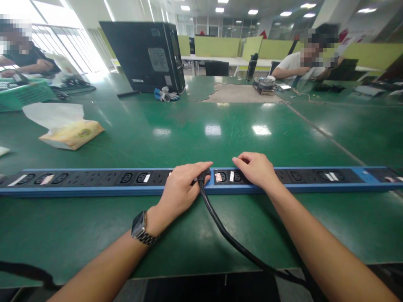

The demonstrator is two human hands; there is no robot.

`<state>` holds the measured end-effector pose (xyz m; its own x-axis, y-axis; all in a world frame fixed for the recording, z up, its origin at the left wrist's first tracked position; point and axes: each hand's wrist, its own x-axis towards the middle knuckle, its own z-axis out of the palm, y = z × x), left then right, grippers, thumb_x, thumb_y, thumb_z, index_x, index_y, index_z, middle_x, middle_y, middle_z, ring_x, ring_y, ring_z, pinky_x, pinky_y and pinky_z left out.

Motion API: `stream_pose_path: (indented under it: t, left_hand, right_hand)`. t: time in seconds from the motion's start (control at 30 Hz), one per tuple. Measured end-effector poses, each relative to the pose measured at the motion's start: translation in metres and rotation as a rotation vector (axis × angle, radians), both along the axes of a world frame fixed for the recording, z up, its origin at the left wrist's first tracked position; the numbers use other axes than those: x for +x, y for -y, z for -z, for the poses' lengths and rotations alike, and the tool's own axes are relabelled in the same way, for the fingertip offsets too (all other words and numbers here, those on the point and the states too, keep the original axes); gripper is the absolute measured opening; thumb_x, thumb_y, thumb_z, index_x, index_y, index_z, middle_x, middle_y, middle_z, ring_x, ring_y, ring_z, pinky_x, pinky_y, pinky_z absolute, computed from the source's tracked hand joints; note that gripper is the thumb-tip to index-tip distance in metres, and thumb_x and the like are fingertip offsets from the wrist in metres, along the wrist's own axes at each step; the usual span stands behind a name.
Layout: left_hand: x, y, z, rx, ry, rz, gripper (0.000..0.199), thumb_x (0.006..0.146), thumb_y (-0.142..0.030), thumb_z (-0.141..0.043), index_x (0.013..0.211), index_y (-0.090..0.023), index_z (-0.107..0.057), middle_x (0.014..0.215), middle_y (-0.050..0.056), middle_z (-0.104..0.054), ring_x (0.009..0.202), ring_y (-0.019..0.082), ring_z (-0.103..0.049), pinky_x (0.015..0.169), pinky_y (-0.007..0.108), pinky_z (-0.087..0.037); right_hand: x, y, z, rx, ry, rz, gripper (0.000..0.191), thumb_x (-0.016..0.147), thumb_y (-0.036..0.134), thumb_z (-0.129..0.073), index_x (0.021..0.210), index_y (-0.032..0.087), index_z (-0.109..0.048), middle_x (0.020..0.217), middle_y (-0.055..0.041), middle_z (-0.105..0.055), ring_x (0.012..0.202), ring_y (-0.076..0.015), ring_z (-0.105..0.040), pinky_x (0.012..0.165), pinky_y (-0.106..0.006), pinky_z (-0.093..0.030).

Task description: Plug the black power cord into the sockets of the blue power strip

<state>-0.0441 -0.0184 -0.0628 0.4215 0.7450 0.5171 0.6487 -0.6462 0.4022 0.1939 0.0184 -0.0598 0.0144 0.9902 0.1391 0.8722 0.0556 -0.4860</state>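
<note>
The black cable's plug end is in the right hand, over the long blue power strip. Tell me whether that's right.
Not quite: the hand is wrong. The head view shows the plug end of the black cable in the left hand, over the long blue power strip.

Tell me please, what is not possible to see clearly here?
All in the head view:
Black plug: partly covered by the left hand.
Right hand: its back hides most fingers.
Black cable: far end lost near the bottom edge.
Power strip: left end cut off by the edge.
Stickers: print too small.
</note>
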Motion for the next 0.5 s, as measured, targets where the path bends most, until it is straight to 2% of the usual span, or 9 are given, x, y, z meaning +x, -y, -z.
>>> stream_pose_path:
  t: [0.17, 0.37, 0.43, 0.5]
  left_hand:
    - [-0.0006, 0.0010, 0.0011, 0.040, -0.114, 0.058, 0.031, 0.093, -0.026, -0.051, 0.122, -0.022, -0.061, 0.117, 0.006, -0.068, 0.109, 0.022, -0.061, 0.093, 0.040, -0.047]
    - [-0.0064, 0.0065, 0.0020, 0.066, -0.281, 0.073, 0.048, 0.089, -0.014, -0.046, 0.135, -0.024, -0.052, 0.134, 0.009, -0.057, 0.120, 0.025, -0.052, 0.100, 0.045, -0.042]
    - [-0.0076, 0.0075, 0.0034, 0.060, -0.291, 0.084, 0.051, 0.089, -0.012, -0.044, 0.138, -0.025, -0.049, 0.135, 0.009, -0.055, 0.121, 0.025, -0.051, 0.099, 0.045, -0.042]
    - [-0.0082, 0.0079, 0.0050, 0.057, -0.275, 0.085, 0.051, 0.090, -0.014, -0.042, 0.140, -0.025, -0.046, 0.135, 0.008, -0.056, 0.121, 0.024, -0.051, 0.098, 0.044, -0.042]
  right_hand:
    - [0.0004, 0.0011, 0.0001, 0.014, 0.003, 0.008, 0.035, 0.084, 0.051, -0.049, 0.078, 0.026, -0.072, 0.079, -0.0002, -0.072, 0.074, -0.0168, -0.062, 0.060, -0.027, -0.036]
    - [0.0008, 0.0014, 0.0019, 0.027, -0.015, 0.007, 0.033, 0.084, 0.050, -0.050, 0.077, 0.026, -0.072, 0.078, -0.0005, -0.072, 0.071, -0.0168, -0.062, 0.059, -0.027, -0.036]
    - [0.0008, -0.0001, 0.0038, 0.047, -0.060, -0.001, 0.032, 0.083, 0.049, -0.052, 0.074, 0.025, -0.071, 0.075, -0.0006, -0.071, 0.069, -0.0166, -0.061, 0.058, -0.027, -0.036]
    - [0.0014, -0.0024, 0.0052, 0.091, -0.203, -0.018, 0.031, 0.081, 0.047, -0.055, 0.068, 0.022, -0.069, 0.070, -0.0012, -0.069, 0.065, -0.0157, -0.059, 0.058, -0.027, -0.037]
